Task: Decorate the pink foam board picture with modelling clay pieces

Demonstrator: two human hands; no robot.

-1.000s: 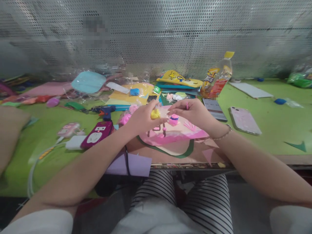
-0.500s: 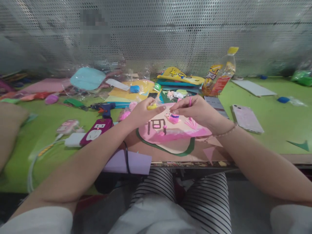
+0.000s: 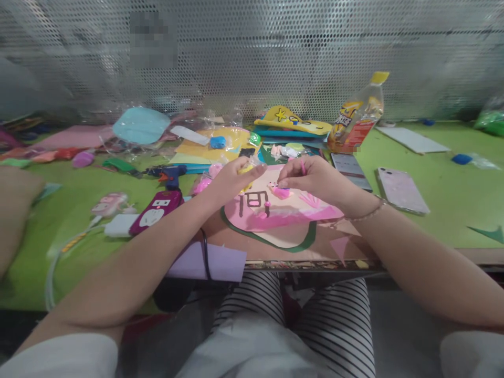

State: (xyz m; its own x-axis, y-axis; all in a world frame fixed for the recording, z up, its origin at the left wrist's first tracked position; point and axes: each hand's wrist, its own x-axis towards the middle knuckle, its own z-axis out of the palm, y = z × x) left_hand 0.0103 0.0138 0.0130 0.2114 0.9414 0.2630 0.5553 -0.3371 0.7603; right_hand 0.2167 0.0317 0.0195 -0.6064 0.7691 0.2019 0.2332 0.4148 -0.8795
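Observation:
My left hand (image 3: 230, 181) is curled round a lump of yellow clay (image 3: 247, 169), pinched between thumb and fingers. My right hand (image 3: 311, 176) is closed with a thin pink stick (image 3: 303, 167) between its fingers, and its fingertips press down at a small pink clay figure (image 3: 281, 191). The figure sits on a pink craft picture (image 3: 275, 210) that bears a dark brown outline shape (image 3: 255, 201) and rests on a tan board (image 3: 283, 247) at the table's near edge.
A blue glue gun (image 3: 170, 174), a magenta case (image 3: 153, 212), a white charger (image 3: 120, 226) and clay lumps lie left. Two phones (image 3: 401, 190) (image 3: 350, 169), a plastic bottle (image 3: 356, 118) and stacked foam sheets (image 3: 293, 128) lie right and behind. Another person's arm (image 3: 13, 210) is at far left.
My left hand lifted the yellow clay off the picture, uncovering the brown outline shape. My right hand stayed over the pink figure, its fingertips dropping slightly onto it.

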